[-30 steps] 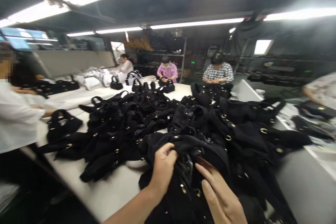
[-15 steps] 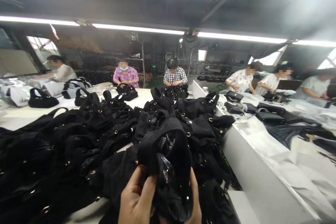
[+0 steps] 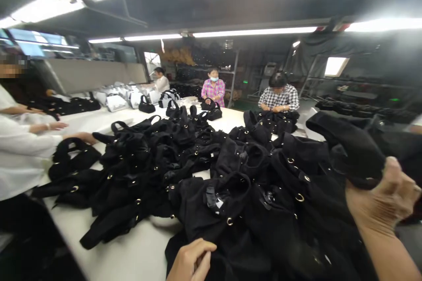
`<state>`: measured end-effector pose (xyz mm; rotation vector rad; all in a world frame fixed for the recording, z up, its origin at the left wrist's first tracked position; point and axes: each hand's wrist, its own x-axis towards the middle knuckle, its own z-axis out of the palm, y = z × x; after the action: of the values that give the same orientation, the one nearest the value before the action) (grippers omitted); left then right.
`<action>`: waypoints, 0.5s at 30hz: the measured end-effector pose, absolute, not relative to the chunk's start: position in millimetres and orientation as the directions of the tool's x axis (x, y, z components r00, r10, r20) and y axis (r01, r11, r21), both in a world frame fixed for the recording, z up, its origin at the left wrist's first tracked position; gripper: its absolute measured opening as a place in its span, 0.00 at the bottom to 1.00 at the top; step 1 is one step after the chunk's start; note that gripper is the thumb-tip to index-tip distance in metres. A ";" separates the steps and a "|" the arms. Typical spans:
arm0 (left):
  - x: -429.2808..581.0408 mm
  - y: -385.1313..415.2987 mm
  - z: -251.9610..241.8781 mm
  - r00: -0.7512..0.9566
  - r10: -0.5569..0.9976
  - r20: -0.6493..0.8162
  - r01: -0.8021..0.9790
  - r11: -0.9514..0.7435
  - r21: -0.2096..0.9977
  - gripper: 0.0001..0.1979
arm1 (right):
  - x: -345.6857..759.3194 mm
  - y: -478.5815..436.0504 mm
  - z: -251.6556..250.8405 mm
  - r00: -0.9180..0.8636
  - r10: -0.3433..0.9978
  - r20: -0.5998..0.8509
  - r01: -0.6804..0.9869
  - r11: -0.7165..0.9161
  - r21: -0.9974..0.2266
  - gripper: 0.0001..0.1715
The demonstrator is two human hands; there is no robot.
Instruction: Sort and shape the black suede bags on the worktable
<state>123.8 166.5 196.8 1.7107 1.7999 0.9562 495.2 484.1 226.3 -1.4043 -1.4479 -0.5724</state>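
On the right, my right hand point(image 3: 385, 202) is closed around a black fabric handbag point(image 3: 352, 149), holding it up at the edge of the pile. The far side of that bag runs out of view. At the bottom middle, my left hand point(image 3: 193, 259) has its fingers loosely bent, with a gap between thumb and forefinger. Its fingertips lie against the dark cloth of the heap. Just beyond it rests another black handbag point(image 3: 201, 210) with a gold ring and clear plastic showing in its opening. More black handbags with gold rings point(image 3: 165, 153) cover the table.
A white table point(image 3: 138, 250) carries the pile. At left, a person in a white top point(image 3: 20, 153) reaches toward the bags. Across the table work a person in pink checks point(image 3: 213, 90) and one in black-and-white checks point(image 3: 280, 96). White bags point(image 3: 117, 102) stand at the back left.
The view has swung left. Both hands were on one black handbag in front of me; now my right hand has it far to the right, and my left hand has come off it.
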 end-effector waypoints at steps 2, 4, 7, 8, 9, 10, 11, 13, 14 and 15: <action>108.2 156.2 186.1 -0.206 0.975 0.079 0.647 0.075 0.759 0.12 | 503.8 524.1 185.3 0.029 0.808 0.588 0.892 0.245 -0.380 0.51; 88.6 152.2 183.7 -0.340 0.937 0.081 0.620 0.159 0.768 0.13 | 507.3 550.3 155.9 -0.068 0.948 0.310 0.858 0.214 -0.467 0.47; 42.9 163.5 186.8 -0.539 0.823 0.180 0.587 0.214 0.781 0.12 | 506.0 564.5 147.6 -0.066 0.988 0.143 0.836 0.133 -0.532 0.40; 23.7 172.5 187.3 -0.582 0.781 0.225 0.597 0.223 0.771 0.13 | 502.7 563.0 152.7 -0.052 0.991 0.120 0.832 0.109 -0.544 0.39; 3.7 184.3 186.8 -0.607 0.747 0.270 0.621 0.234 0.748 0.13 | 497.3 558.4 159.8 -0.037 0.993 0.114 0.833 0.094 -0.545 0.38; -15.9 198.6 185.0 -0.605 0.732 0.313 0.662 0.244 0.709 0.15 | 489.8 551.0 167.3 -0.016 0.991 0.135 0.842 0.086 -0.533 0.37; -34.3 215.1 182.0 -0.587 0.733 0.343 0.709 0.262 0.655 0.17 | 480.2 541.1 174.2 0.008 0.983 0.182 0.856 0.087 -0.510 0.38; -64.2 252.7 172.5 -0.514 0.784 0.348 0.798 0.288 0.530 0.24 | 456.9 516.1 182.8 0.064 0.947 0.313 0.882 0.093 -0.461 0.39; -75.2 272.2 166.6 -0.487 0.818 0.305 0.824 0.315 0.471 0.28 | 445.0 502.5 183.9 0.082 0.930 0.358 0.889 0.094 -0.447 0.40; -83.8 291.1 160.4 -0.476 0.846 0.239 0.837 0.352 0.420 0.31 | 434.2 489.1 182.9 0.090 0.920 0.383 0.892 0.097 -0.442 0.41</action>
<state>-83.8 291.1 160.4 1.5979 2.5675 0.7782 434.2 489.1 182.9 -1.7770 -1.7842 0.0603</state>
